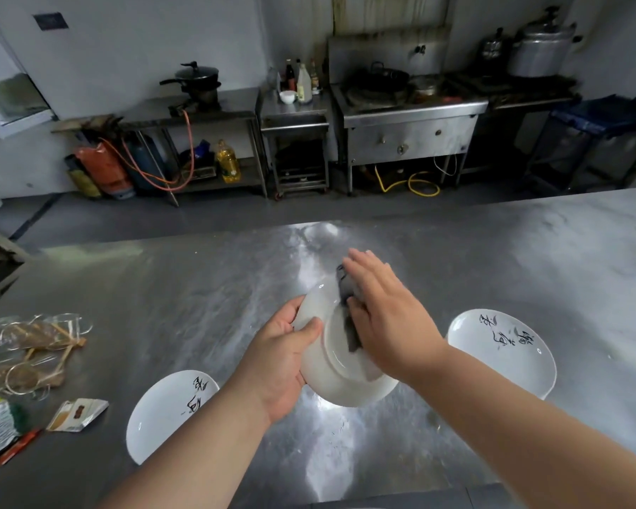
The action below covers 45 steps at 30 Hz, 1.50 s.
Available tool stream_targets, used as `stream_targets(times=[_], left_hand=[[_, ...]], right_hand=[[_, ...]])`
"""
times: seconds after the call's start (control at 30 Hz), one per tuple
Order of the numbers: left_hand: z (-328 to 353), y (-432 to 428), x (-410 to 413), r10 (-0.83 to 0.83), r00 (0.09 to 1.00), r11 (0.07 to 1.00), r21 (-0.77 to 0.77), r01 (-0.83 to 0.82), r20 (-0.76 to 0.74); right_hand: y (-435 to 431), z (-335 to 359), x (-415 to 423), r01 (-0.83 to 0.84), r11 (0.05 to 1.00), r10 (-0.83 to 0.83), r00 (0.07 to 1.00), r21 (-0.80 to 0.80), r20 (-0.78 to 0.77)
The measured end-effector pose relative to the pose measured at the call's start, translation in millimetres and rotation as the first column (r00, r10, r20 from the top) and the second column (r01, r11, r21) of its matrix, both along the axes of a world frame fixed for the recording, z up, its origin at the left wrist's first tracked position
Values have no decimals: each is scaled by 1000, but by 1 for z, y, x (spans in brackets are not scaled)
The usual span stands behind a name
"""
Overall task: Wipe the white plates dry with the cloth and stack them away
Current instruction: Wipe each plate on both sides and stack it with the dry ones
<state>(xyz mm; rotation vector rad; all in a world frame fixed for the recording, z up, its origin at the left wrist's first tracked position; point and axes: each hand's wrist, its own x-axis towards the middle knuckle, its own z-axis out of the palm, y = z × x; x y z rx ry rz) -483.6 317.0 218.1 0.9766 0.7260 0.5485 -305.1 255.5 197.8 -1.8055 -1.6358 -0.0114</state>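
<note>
Plate (331,383) tilted, underside up, above the table (162,288).
I see my left hand (280,358) gripping its rim, right hand (386,321) pressing the cloth (347,292) flat-fingered; left plate (162,416) and right plate (511,365) lie well apart either side.

The desk (199,288) is showing brushed metal, dull grey and finely scratched, and is glaring bright around the held plate (331,376). The held plate is gleaming as smooth, glazed white ceramic. Against it the cloth (349,325) is looking dark, soft and matt. The left plate (162,413) and the right plate (503,354), either side of the held plate, are shining with the same glossy white glaze under black brush marks. Far left of the held plate, clear plastic wrappers (23,336) are glinting over pale wooden sticks (65,343), and a printed packet (78,415) is looking slick.
</note>
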Motion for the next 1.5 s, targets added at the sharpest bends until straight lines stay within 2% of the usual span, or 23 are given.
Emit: stream_targets(times=[0.07, 0.13, 0.17, 0.23, 0.3, 0.33, 0.4, 0.53, 0.7, 0.8, 0.97, 1.07, 1.2, 1.3, 1.37, 1.5], left_hand=[[0, -3, 2, -23, 1000, 1000, -4, 23, 6], [1, -2, 2, -36, 999, 999, -4, 36, 26], [4, -1, 1, -35, 998, 999, 1, 35, 46], [5, 8, -4, 1, 995, 1000, 7, -2, 98], [5, 18, -9, 45, 990, 999, -11, -44, 133], [4, 22, -10, 53, 989, 999, -18, -51, 140], [2, 24, -8, 44, 990, 999, -34, -40, 131], [3, 23, -1, 43, 985, 998, -49, -35, 167], [7, 29, 6, 186, 945, 980, -120, -159, 268], [1, 25, 10, 238, 943, 964, -174, -200, 235], [7, 21, 16, 247, 940, 960, -189, -205, 233], [17, 28, 19, 293, 917, 948, -208, -241, 272], [19, 15, 23, 249, 937, 957, -211, -199, 246], [30, 6, 20, 116, 955, 980, -187, -65, 275], [43, 11, 17, 55, 965, 981, -194, -4, 255], [54, 21, 14, 25, 990, 982, -189, 2, 139]], right_hand=[[-3, 1, -8, -150, 988, 144, 976, 25, 163], [0, 6, -5, -179, 983, 168, 959, 29, 227], [2, 8, -2, -145, 988, 133, 970, 46, 202], [1, 6, 6, -1, 998, -1, 999, 68, 32], [-7, 3, 14, 142, 990, -142, 974, -15, -174], [-10, 1, 16, 177, 982, -187, 957, -63, -220], [-12, 1, 14, 158, 984, -173, 964, -88, -204], [2, 15, 14, 20, 1000, -20, 999, 17, -33], [-23, -3, 0, 42, 999, -41, 995, 10, -96], [-29, -16, -11, 42, 999, -43, 997, -17, -59], [-2, 22, 15, 135, 991, -135, 969, -14, -206], [-17, 14, -7, 157, 987, -143, 949, 25, -282], [-28, -8, -30, 239, 961, -196, 943, 138, -269], [-13, 15, -6, 323, 923, -190, 856, 211, -481], [-7, 35, 12, 296, 929, -139, 838, 224, -528], [-5, 51, 27, 128, 982, -48, 882, 140, -468]])
